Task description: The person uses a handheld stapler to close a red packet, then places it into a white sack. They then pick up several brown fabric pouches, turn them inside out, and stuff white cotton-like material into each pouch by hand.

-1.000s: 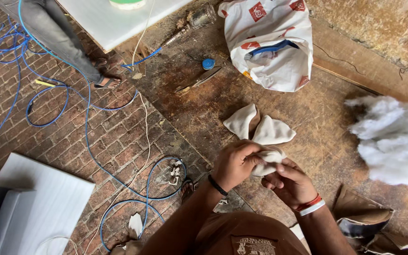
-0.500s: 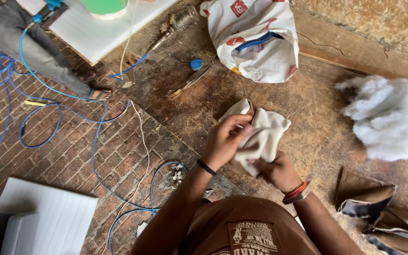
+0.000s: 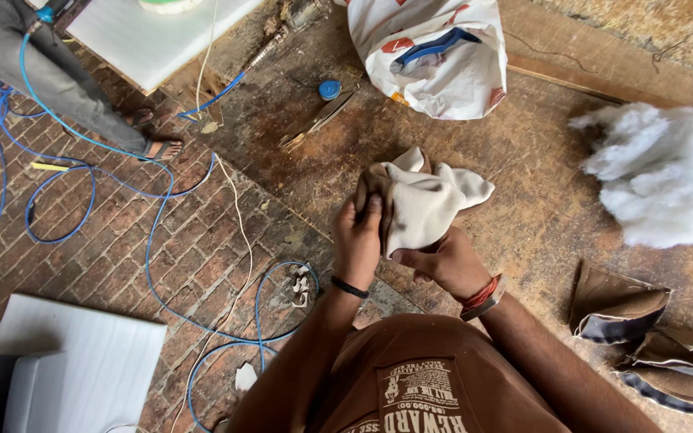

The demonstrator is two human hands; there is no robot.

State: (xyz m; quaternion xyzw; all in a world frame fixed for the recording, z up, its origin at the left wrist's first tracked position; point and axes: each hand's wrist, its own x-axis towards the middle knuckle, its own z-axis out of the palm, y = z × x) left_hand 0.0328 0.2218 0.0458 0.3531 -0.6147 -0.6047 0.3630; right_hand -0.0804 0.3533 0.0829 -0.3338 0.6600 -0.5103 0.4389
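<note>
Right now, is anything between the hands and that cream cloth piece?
Nothing visible. Both hands already grip the cream cloth piece: the left hand pinches its brown-lined edge and the right hand holds it from below. The white stuffing pile and the plastic bag lie apart from it.

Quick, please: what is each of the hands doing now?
Left hand: closed on the cloth.
Right hand: closed, gripping the same cloth from below.

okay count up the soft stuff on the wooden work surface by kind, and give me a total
Cream fabric piece, held in both hands: 1
White stuffing pile: 1
Printed plastic bag: 1
Brown sewn fabric shells: 2
Total: 5
</note>
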